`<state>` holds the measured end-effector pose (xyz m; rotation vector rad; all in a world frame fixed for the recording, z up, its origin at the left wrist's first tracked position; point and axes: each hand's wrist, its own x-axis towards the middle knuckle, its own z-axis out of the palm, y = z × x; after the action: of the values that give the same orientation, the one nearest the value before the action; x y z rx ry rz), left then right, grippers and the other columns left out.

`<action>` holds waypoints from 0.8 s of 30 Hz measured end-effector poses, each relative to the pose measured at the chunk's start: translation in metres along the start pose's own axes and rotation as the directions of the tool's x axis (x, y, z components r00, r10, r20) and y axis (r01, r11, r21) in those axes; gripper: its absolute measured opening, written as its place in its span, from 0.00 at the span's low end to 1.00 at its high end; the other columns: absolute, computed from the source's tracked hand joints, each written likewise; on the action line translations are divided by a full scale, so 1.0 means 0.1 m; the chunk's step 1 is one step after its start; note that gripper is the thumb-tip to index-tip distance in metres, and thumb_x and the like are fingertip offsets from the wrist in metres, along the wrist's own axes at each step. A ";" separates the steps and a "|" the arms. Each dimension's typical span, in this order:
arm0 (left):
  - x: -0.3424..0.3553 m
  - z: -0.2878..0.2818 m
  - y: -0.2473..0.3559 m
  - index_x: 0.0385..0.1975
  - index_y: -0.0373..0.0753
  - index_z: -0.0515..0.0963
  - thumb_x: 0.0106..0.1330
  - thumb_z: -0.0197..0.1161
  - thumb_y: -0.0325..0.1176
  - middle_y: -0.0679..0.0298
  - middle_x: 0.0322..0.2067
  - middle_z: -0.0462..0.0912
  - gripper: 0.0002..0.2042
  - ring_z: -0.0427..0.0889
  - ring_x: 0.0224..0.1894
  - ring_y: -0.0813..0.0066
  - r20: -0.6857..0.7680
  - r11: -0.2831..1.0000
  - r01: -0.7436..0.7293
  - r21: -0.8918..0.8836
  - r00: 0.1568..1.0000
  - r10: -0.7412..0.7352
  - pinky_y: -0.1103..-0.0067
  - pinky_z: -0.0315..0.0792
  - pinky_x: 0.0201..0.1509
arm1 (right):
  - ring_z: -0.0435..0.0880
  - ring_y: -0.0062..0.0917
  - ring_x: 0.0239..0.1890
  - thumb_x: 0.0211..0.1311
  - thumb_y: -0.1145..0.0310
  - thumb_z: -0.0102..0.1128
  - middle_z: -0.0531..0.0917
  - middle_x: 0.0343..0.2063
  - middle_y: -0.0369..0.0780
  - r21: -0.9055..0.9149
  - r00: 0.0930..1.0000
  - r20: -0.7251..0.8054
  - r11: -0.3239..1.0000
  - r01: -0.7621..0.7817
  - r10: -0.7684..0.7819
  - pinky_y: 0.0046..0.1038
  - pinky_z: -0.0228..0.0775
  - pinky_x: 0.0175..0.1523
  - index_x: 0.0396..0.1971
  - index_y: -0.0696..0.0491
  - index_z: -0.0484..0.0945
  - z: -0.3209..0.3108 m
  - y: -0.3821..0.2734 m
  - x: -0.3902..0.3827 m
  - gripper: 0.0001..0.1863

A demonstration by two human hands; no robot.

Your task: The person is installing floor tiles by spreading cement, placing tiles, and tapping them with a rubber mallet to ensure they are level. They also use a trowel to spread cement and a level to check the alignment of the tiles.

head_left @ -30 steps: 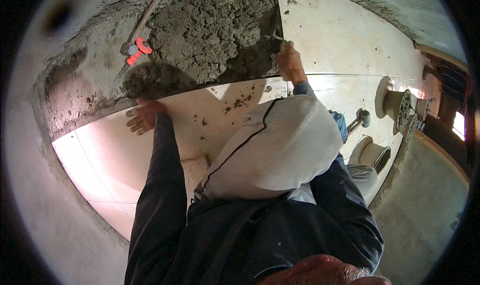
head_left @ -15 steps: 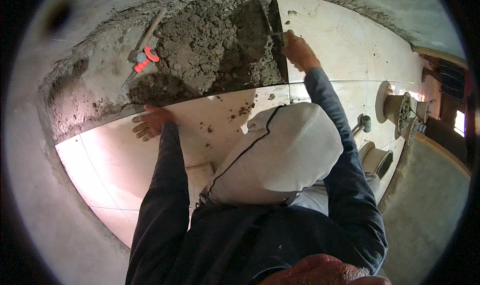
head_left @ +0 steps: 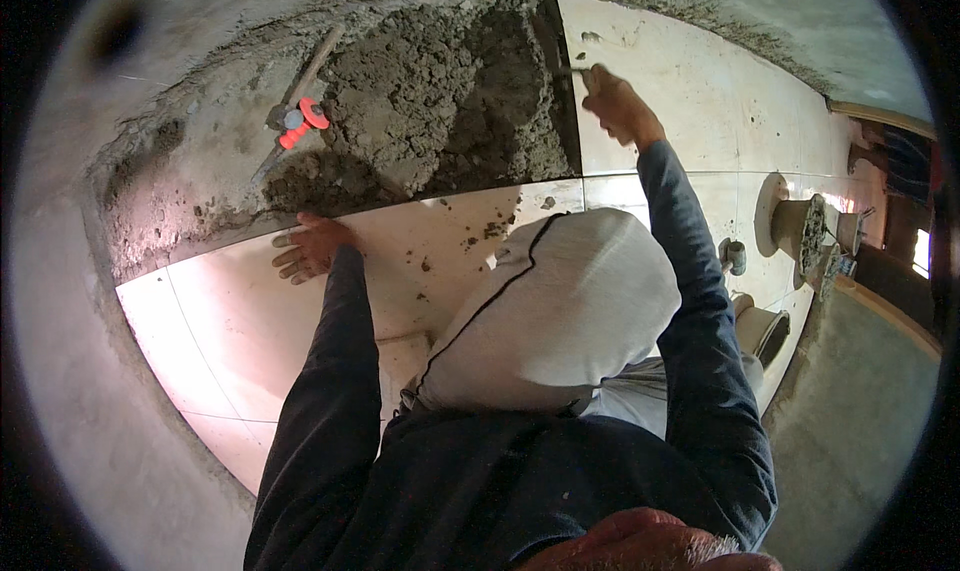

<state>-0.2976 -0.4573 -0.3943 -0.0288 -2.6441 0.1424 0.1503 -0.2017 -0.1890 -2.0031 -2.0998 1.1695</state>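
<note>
My left hand (head_left: 310,246) lies spread on a white floor tile (head_left: 220,336) beside the tile's upper edge, fingers apart. My right hand (head_left: 618,106) grips the handle of a small metal tool, likely a trowel (head_left: 578,71), at the border between the rough wet mortar (head_left: 420,101) and the upper right tile (head_left: 700,91); its blade is hard to make out. On the bare concrete left of the mortar, an orange-red plastic piece (head_left: 305,121) rests by a long wooden-handled tool (head_left: 320,56).
Concrete walls (head_left: 55,271) curve round the floor. At the right are cylindrical containers (head_left: 800,226) crusted with mortar, another round container (head_left: 760,331), a mallet-like tool (head_left: 736,257) and a wooden-framed opening (head_left: 890,111). Mortar crumbs lie on the tile. My bent knee fills the lower middle.
My right hand and forearm have reached higher and to the right along the tile's edge. My left hand stays spread on the tile, slightly shifted in view with the whole scene.
</note>
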 end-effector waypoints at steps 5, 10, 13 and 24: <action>-0.10 -0.24 0.09 0.75 0.44 0.53 0.72 0.42 0.66 0.39 0.74 0.50 0.39 0.51 0.74 0.32 0.235 1.000 -0.025 0.000 0.972 0.024 0.44 0.46 0.73 | 0.83 0.53 0.39 0.62 0.64 0.58 0.83 0.33 0.59 -0.057 0.986 -0.133 0.992 -0.109 0.101 0.47 0.75 0.43 0.47 0.59 0.70 0.45 -0.02 0.26 0.18; -0.03 -0.05 -0.07 0.75 0.44 0.53 0.71 0.42 0.66 0.38 0.73 0.51 0.40 0.52 0.74 0.31 0.126 0.999 -0.010 0.038 0.992 0.005 0.44 0.46 0.73 | 0.84 0.56 0.42 0.58 0.65 0.60 0.83 0.36 0.62 0.045 0.968 0.074 0.971 0.236 -0.239 0.50 0.75 0.47 0.51 0.60 0.69 0.23 -0.12 -0.24 0.23; -0.02 -0.21 -0.03 0.75 0.44 0.53 0.71 0.43 0.67 0.38 0.73 0.51 0.40 0.55 0.73 0.32 0.219 0.998 -0.011 0.059 0.976 -0.002 0.44 0.47 0.73 | 0.84 0.56 0.40 0.56 0.66 0.63 0.83 0.34 0.60 0.290 0.977 0.057 0.933 -0.212 0.204 0.49 0.76 0.44 0.52 0.59 0.69 0.20 -0.23 -0.33 0.25; -0.02 -0.23 0.08 0.75 0.40 0.52 0.74 0.41 0.63 0.36 0.73 0.49 0.38 0.52 0.73 0.32 0.211 0.999 -0.035 -0.004 0.977 0.035 0.45 0.47 0.74 | 0.80 0.50 0.50 0.60 0.65 0.64 0.79 0.56 0.50 0.044 0.877 0.051 0.878 0.477 -0.478 0.42 0.72 0.58 0.58 0.55 0.77 1.98 -1.65 -0.05 0.25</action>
<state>-0.2850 -0.4470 -0.3759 -0.0639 -2.8572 0.1655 -0.0867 -0.2877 -0.2453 -1.3199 -2.3886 1.1606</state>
